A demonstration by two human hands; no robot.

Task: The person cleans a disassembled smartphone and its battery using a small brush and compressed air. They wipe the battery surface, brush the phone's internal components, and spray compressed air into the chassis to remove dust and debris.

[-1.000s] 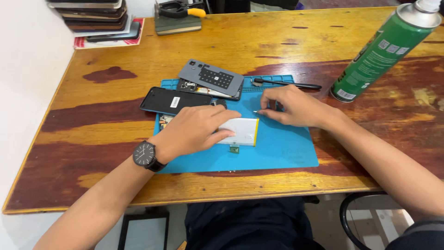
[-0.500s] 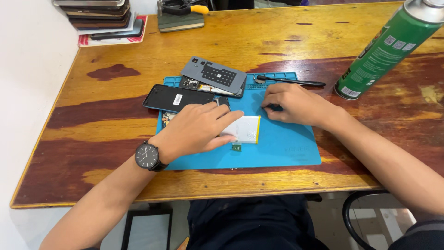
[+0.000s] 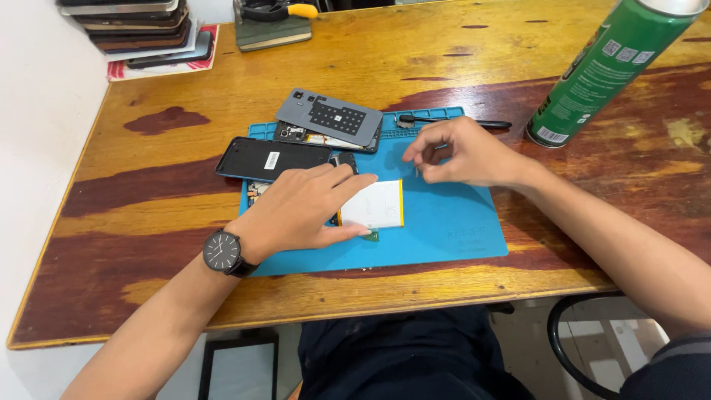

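- A phone (image 3: pixel 370 207) lies open on the blue mat (image 3: pixel 452 222), its white battery showing.
- The left hand (image 3: pixel 296 207) lies flat on the phone, fingers spread, gripping nothing.
- The right hand (image 3: pixel 463 152) hovers just above the mat, fingers pinched; I cannot tell what they pinch.
- Two phone backs, one grey (image 3: pixel 329 117) and one black (image 3: pixel 270 158), are already off, near the mat's top.
- The phone is not put together yet.

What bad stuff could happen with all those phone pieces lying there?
The tiny part pinched in the right hand might drop and get lost on the blue mat. The left hand, pressing on the white battery, might bend it. The green spray can stands near the right forearm, so a bump could tip it.
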